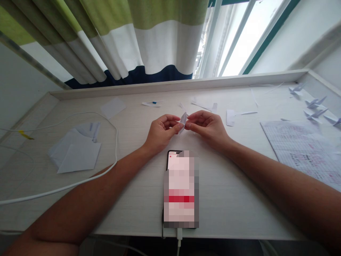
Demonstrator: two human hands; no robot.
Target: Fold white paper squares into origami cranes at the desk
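At the centre of the frame we pinch a small folded piece of white paper between both hands, just above the pale wood-grain counter. Our left hand comes in from the lower left and our right hand from the lower right, so the paper sits directly between the two, about equally close to each. Its long axis runs roughly upright with a slight lean, top edge toward the window, lower tip toward us. The left grip is closed on the paper's left side with thumb and forefinger together; the right grip is closed on its right side in the same way, the other fingers curled loosely behind. The folds are too small and washed out for us to say what shape it has; it may be a partly made paper figure. Just below the hands a dark-edged smartphone lies flat, plugged into a white charging cable at the counter's near edge. At left lie a stack of white paper sheets and a looping white cord; at right, a printed sheet with pink-lined tables and several small folded white paper shapes.
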